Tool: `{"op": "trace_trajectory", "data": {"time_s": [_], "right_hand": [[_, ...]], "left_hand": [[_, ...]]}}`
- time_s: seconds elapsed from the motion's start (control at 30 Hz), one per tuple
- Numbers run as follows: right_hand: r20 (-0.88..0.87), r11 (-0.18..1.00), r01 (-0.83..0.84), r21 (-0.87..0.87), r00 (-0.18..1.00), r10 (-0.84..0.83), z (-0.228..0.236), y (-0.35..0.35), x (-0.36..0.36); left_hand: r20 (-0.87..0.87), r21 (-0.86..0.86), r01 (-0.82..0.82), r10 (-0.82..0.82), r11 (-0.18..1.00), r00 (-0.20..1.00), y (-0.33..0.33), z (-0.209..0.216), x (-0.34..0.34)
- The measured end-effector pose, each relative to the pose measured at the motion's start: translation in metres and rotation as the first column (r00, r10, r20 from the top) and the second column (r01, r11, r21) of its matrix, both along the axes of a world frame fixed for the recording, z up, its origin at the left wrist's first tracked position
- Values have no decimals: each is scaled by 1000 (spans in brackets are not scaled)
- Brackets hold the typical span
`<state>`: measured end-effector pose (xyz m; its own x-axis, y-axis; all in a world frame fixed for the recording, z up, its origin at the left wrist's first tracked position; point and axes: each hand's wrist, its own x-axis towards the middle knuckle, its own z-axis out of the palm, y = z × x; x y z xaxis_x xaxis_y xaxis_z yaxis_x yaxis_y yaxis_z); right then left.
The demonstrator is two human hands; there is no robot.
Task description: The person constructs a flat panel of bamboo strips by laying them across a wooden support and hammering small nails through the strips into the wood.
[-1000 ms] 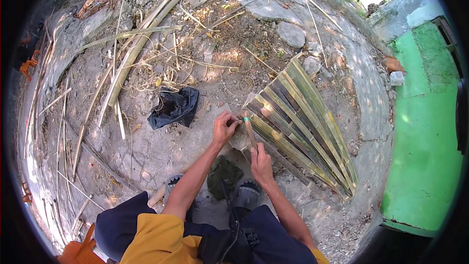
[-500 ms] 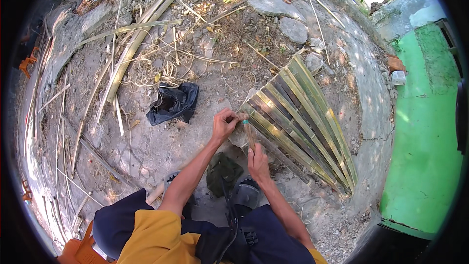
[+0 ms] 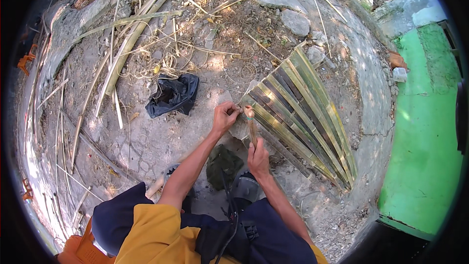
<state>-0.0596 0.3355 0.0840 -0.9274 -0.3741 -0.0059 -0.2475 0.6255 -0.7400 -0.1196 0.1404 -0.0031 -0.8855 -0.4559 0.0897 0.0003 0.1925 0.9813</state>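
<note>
A fan-shaped panel of split bamboo slats (image 3: 309, 115) lies at the right of my feet, its slats crossed by strips underneath at the narrow left end. My left hand (image 3: 224, 118) is closed in a pinch at that left end; what sits between the fingertips is too small to make out. My right hand (image 3: 258, 158) grips the wooden handle of a hammer (image 3: 252, 132). The hammer's head is up, just right of my left fingertips and apart from them, over the slats' edge.
An open black plastic bag (image 3: 184, 99) stands left of my hands. Bamboo poles (image 3: 128, 49) and thin strips litter the ground at the left. A dark green cloth (image 3: 223, 167) lies between my feet. An orange plastic chair (image 3: 80, 250) is at lower left; a green surface (image 3: 415, 137) runs along the right.
The hammer's head has shifted a little right, away from my left fingertips. My left hand keeps its pinch at the panel's edge. The whole view has tilted slightly.
</note>
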Motion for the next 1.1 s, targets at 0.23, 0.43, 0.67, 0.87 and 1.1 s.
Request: {"op": "trace_trajectory", "data": {"time_s": [0.23, 0.43, 0.67, 0.87, 1.1], "right_hand": [[-1, 999, -30, 13, 1000, 30, 5, -3, -2], [-11, 1000, -13, 14, 1000, 13, -7, 3, -1], [1, 999, 30, -19, 1000, -30, 4, -6, 7], [11, 998, -51, 38, 999, 50, 4, -10, -1], [14, 994, -30, 106, 1000, 29, -11, -11, -3]], "left_hand": [[59, 33, 10, -12, 999, 998, 1, -5, 4], [43, 58, -1, -1, 998, 999, 3, -2, -7], [-1, 36, 3, -3, 999, 1000, 0, -2, 0], [86, -24, 35, -33, 999, 996, -2, -8, 3], [17, -34, 14, -13, 999, 1000, -5, -8, -1]]}}
